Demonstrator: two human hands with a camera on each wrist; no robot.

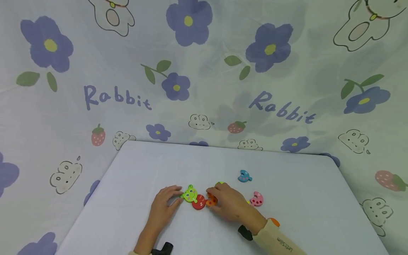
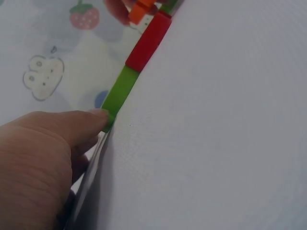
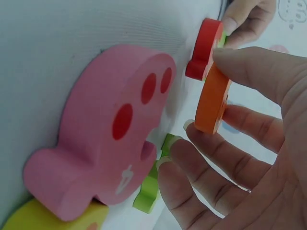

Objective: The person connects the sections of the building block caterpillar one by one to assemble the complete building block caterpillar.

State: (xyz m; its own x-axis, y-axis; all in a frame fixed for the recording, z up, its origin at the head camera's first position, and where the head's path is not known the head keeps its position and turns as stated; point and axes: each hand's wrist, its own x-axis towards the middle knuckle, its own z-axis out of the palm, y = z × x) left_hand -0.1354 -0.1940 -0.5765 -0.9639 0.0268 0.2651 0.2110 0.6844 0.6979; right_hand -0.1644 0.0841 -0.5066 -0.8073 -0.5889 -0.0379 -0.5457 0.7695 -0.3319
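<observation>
Between the thumb and fingers of the right hand (image 1: 227, 202), an orange dotted piece (image 3: 212, 103) is pinched, tilted and raised off the white table (image 1: 140, 170), just beside a red piece (image 1: 199, 202) marked 2. Red touches a smiling green head piece (image 1: 190, 193), both lying flat. At the head's far edge, the left hand (image 1: 165, 204) rests its thumb; whether its fingers grip or merely touch, I cannot tell. Beyond the right hand lie a pink piece (image 1: 256, 199) with red spots, a yellow piece (image 3: 53, 215) touching it, and, farther back, a blue piece (image 1: 244, 176).
</observation>
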